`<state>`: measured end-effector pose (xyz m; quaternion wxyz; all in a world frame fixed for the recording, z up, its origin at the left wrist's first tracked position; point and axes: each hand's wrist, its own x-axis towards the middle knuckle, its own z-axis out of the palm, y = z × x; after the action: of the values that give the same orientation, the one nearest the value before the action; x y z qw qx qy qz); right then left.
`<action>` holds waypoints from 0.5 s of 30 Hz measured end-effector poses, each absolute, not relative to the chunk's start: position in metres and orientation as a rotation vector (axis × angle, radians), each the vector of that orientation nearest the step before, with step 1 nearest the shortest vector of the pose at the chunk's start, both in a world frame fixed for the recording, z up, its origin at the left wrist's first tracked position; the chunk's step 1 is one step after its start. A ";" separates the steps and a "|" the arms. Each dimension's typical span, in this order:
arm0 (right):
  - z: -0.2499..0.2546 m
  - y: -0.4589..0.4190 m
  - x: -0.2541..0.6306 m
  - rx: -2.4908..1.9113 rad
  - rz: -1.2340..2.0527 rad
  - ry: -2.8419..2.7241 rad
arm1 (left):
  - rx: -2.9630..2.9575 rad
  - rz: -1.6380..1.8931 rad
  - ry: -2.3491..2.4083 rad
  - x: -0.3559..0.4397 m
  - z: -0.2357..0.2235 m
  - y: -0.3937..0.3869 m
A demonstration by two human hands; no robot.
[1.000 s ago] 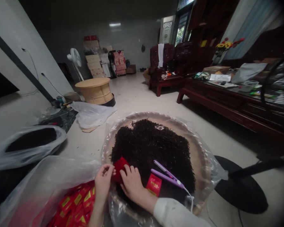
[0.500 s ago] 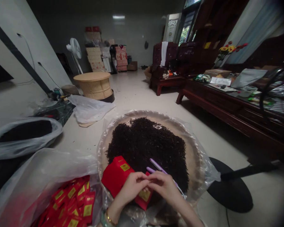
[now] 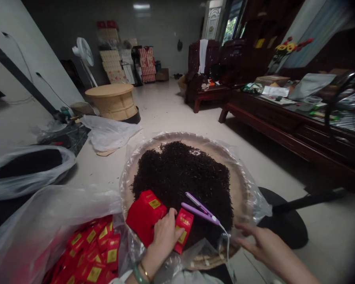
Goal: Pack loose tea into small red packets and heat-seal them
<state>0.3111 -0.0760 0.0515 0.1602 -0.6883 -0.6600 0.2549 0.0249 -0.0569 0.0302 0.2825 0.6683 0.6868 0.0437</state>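
The left hand (image 3: 163, 233) lays its thumb over a red packet (image 3: 186, 224) at the near side of the tray (image 3: 239, 193); I cannot tell whether its fingers pinch it. The right hand (image 3: 263, 245), fingers parted, is by the near right rim, right of a purple iron (image 3: 203, 215).

No wording can be read — the yellow characters (image 3: 184, 220) on the small red rectangular packet (image 3: 187, 228) and the square yellow labels (image 3: 111, 256) on the shiny red packets (image 3: 87, 250) heaped in the translucent plastic bag (image 3: 77, 204) are too small and blurred.
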 end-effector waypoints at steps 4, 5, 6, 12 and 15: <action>0.048 -0.055 0.250 -1.682 1.040 -2.056 | 1.691 0.277 1.778 0.026 0.023 -0.055; 0.046 -0.051 0.236 -1.639 1.066 -2.063 | 1.627 0.383 1.719 0.023 0.022 -0.053; 0.043 -0.046 0.224 -1.601 1.054 -2.037 | 1.550 0.494 1.649 0.018 0.021 -0.051; 0.034 -0.014 0.191 -1.385 1.100 -1.865 | 1.271 0.850 1.255 -0.008 0.040 -0.032; 0.032 -0.002 0.184 -1.322 1.393 -1.671 | 1.198 0.946 1.227 -0.013 0.050 -0.024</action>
<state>0.1844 -0.0018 0.0320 0.2935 -0.4965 -0.6275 0.5230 -0.0126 -0.0240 0.0502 0.5579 0.5077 0.5200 0.4008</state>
